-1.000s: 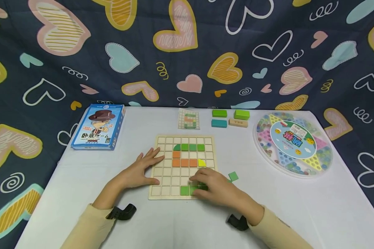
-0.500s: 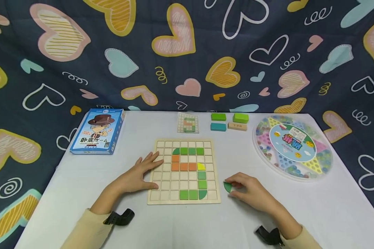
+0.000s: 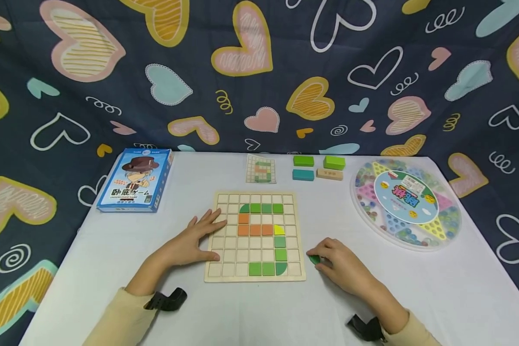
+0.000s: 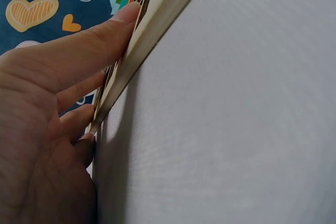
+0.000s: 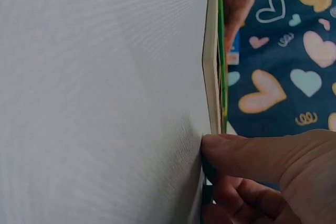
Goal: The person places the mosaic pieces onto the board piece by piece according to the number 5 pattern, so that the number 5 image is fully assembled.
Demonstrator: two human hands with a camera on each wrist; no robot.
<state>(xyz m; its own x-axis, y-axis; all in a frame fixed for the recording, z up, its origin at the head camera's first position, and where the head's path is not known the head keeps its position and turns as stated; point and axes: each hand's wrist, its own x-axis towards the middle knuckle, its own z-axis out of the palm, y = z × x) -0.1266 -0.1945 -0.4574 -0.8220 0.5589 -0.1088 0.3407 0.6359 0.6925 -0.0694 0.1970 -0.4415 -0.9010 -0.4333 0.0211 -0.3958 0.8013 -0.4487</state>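
Observation:
A square wooden grid board [image 3: 225, 254] lies on the table with green, orange and yellow tiles set in several of its cells. My left hand [image 3: 194, 242] rests at the board's left edge, thumb and fingers spread and fairly straight. In the left wrist view, the thumb [image 4: 100, 38] lies along the board's side. Just right of the board, my right hand [image 3: 343, 266] pinches a dark green tile [image 3: 314, 259] close over the tabletop. In the right wrist view, that tile [image 5: 208, 169] shows partly between thumb and fingers; the rest is hidden.
Behind the board is a small pattern card [image 3: 261, 169]. To its right stand green blocks [image 3: 303, 161], a teal block [image 3: 303, 174] and a plain wooden block [image 3: 330, 174]. A blue game box [image 3: 135, 180] lies back left, a round marble game [image 3: 406, 204] on the right.
My right hand has left the board's lower right part, where green tiles now show, and moved right to pinch a green tile, then slightly left. The left hand stays at the board's edge.

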